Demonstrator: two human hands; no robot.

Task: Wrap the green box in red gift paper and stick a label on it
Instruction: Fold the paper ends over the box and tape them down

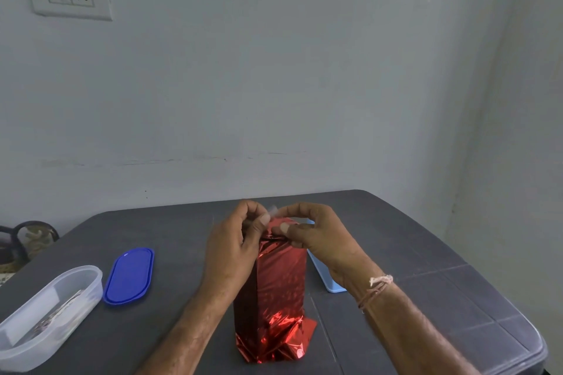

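Wrapped box (pixel 275 286) lies mid-table (pixel 411 253), fully covered in red paper (pixel 274 341), no green showing. Near end's scrunched shut. Left hand (pixel 234 240) and right hand (pixel 316 237), fingers curled, pinch a blurry clear scrap (pixel 273 210) over the far end, tape I'd guess. No label visible yet.

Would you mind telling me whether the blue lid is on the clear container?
No, the blue lid lies flat on the table beside the open clear container.
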